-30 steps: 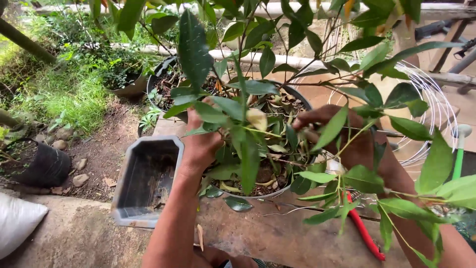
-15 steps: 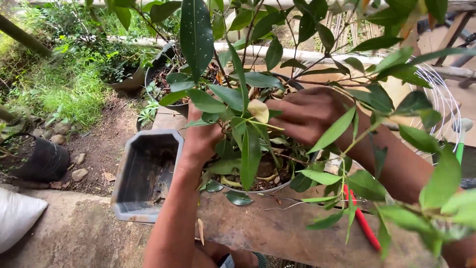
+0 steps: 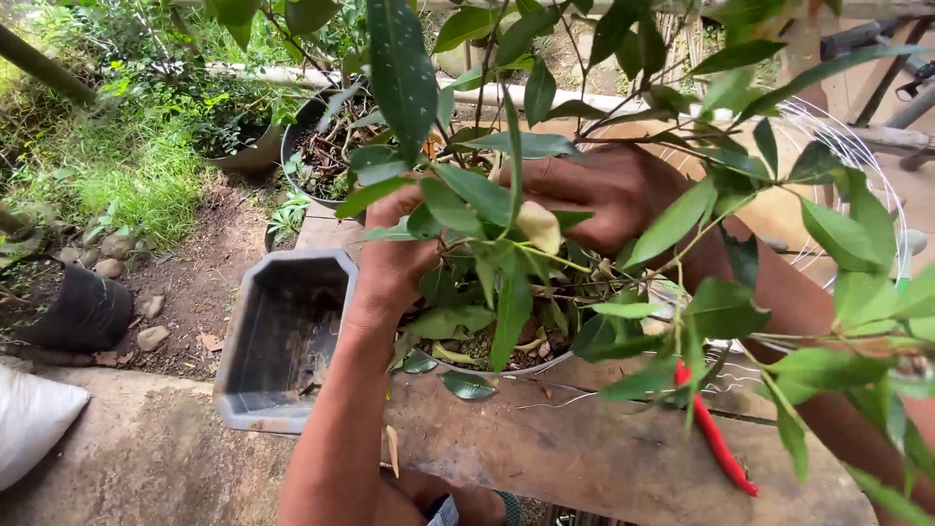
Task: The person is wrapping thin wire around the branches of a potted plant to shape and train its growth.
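Note:
A leafy potted plant [image 3: 506, 292] stands in a round pot [image 3: 487, 365] on a rough wooden board [image 3: 604, 448]. My left hand [image 3: 394, 258] grips the left side of the plant at its base, fingers buried among the leaves. Reaching in from the right, my right hand [image 3: 609, 190] is curled around the stems near the top of the pot. Leaves hide most of the fingers and the soil.
An empty grey octagonal planter [image 3: 282, 341] sits left of the pot. A red-handled tool [image 3: 716, 438] lies on the board at right, beside a coil of white wire [image 3: 857, 156]. Black pots [image 3: 83, 312] stand on the dirt; a white sack [image 3: 34, 419] lies bottom left.
My right hand has moved up and left, deeper into the foliage, over the pot. The left hand keeps its hold on the plant.

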